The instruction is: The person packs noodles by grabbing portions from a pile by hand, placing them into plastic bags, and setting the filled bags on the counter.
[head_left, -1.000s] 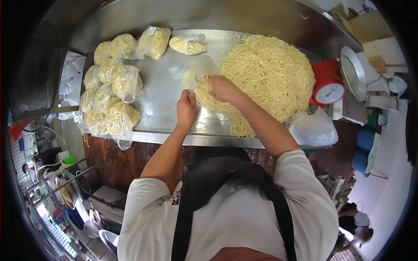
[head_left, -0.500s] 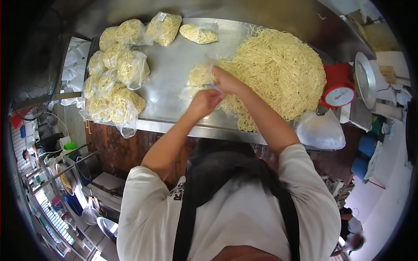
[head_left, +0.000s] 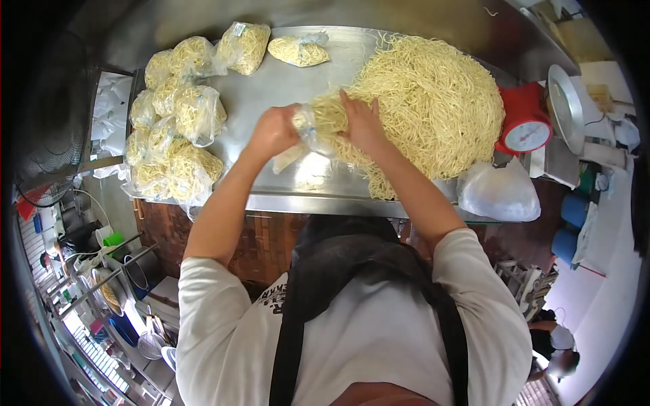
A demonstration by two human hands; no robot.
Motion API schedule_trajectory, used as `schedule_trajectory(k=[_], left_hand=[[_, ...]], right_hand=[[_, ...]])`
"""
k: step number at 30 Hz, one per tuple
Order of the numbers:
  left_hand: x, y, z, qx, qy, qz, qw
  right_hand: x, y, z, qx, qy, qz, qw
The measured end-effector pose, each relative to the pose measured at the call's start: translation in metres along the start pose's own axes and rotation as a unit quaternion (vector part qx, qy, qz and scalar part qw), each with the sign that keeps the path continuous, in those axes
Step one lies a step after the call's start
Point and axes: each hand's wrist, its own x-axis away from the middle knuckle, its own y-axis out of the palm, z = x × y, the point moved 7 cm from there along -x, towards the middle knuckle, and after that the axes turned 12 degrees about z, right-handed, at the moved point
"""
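Note:
My left hand (head_left: pixel 276 130) is closed on a clear plastic bag (head_left: pixel 306 128) above the middle of the steel table. Noodles show in and at the mouth of the bag, which faces right. Beside them, my right hand (head_left: pixel 363 123) has its fingers spread, with its thumb side against the noodles at the bag. Just right of that hand lies a large heap of loose yellow noodles (head_left: pixel 433 101). A small filled bag (head_left: pixel 298 51) rests near the table's back edge.
Several filled noodle bags (head_left: pixel 198 111) are grouped on the left. At the right stand a red scale (head_left: pixel 527 132) and a white plastic bag (head_left: pixel 500 191). The steel table's front edge (head_left: pixel 325 205) runs before me. Another person (head_left: pixel 552 342) is at the far lower right.
My left hand has moved left with the bag, whose mouth now faces right. The fingers of my right hand have spread apart, a little further right.

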Motion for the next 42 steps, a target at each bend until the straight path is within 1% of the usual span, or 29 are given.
schedule_trajectory(k=[2, 3, 5, 6, 9, 12, 15, 16, 18, 19, 21, 24, 27, 30, 32, 35, 38, 41, 42], left_hand=[[0.006, -0.042, 0.005, -0.039, -0.070, -0.052, 0.995], [0.015, -0.048, -0.002, -0.084, -0.056, -0.048, 0.994], [0.034, -0.042, -0.019, -0.172, -0.028, -0.039, 0.984], [0.049, -0.017, -0.037, -0.201, -0.093, -0.111, 0.969], [0.045, 0.034, -0.033, -0.174, -0.067, 0.000, 0.982], [0.039, 0.088, -0.042, -0.192, -0.062, 0.001, 0.979], [0.030, 0.095, -0.067, -0.066, -0.137, -0.078, 0.985], [0.030, 0.058, -0.045, -0.008, -0.107, 0.023, 0.994], [0.028, 0.013, -0.014, 0.031, -0.075, -0.006, 0.997], [0.027, -0.008, 0.000, 0.050, -0.058, -0.019, 0.997], [0.027, -0.042, 0.025, 0.023, -0.027, -0.038, 0.999], [0.027, -0.075, 0.056, -0.011, 0.000, -0.059, 0.998], [0.021, -0.096, 0.078, -0.045, 0.023, -0.065, 0.997], [0.013, -0.111, 0.095, -0.083, 0.039, -0.067, 0.994], [0.010, -0.111, 0.100, -0.103, 0.053, -0.065, 0.991], [0.003, -0.104, 0.104, -0.124, 0.078, -0.058, 0.988], [-0.007, -0.097, 0.104, -0.139, 0.090, -0.061, 0.984], [-0.007, -0.086, 0.083, -0.145, 0.086, -0.066, 0.983], [-0.006, -0.076, 0.076, -0.153, 0.093, -0.078, 0.981]], right_hand=[[-0.010, 0.002, 0.012, -0.055, -0.026, -0.037, 0.997], [-0.011, 0.005, 0.013, -0.082, -0.041, -0.058, 0.994], [-0.009, 0.010, 0.006, -0.038, -0.055, -0.109, 0.992], [-0.008, 0.014, 0.003, -0.014, -0.062, -0.135, 0.989], [0.006, 0.032, -0.010, 0.045, -0.122, -0.033, 0.991], [0.009, 0.037, -0.023, 0.063, -0.090, -0.010, 0.994], [0.015, 0.039, -0.028, 0.028, -0.090, -0.008, 0.996], [0.016, 0.034, -0.031, 0.016, -0.094, 0.020, 0.995], [0.013, 0.017, -0.038, -0.007, -0.102, 0.079, 0.992], [0.008, 0.015, -0.035, -0.017, -0.096, 0.071, 0.993], [-0.014, 0.008, -0.016, -0.034, -0.080, 0.057, 0.995], [-0.038, -0.026, 0.033, -0.200, -0.012, 0.116, 0.973], [-0.053, -0.067, 0.059, -0.149, -0.033, 0.154, 0.976], [-0.063, -0.092, 0.101, -0.134, 0.008, 0.195, 0.972], [-0.067, -0.097, 0.149, -0.107, 0.078, 0.195, 0.972], [-0.079, -0.124, 0.181, -0.125, 0.100, 0.185, 0.970], [-0.085, -0.145, 0.246, -0.003, 0.106, 0.206, 0.973], [-0.089, -0.164, 0.303, 0.114, 0.088, 0.188, 0.972], [-0.090, -0.165, 0.323, 0.119, 0.084, 0.181, 0.973]])
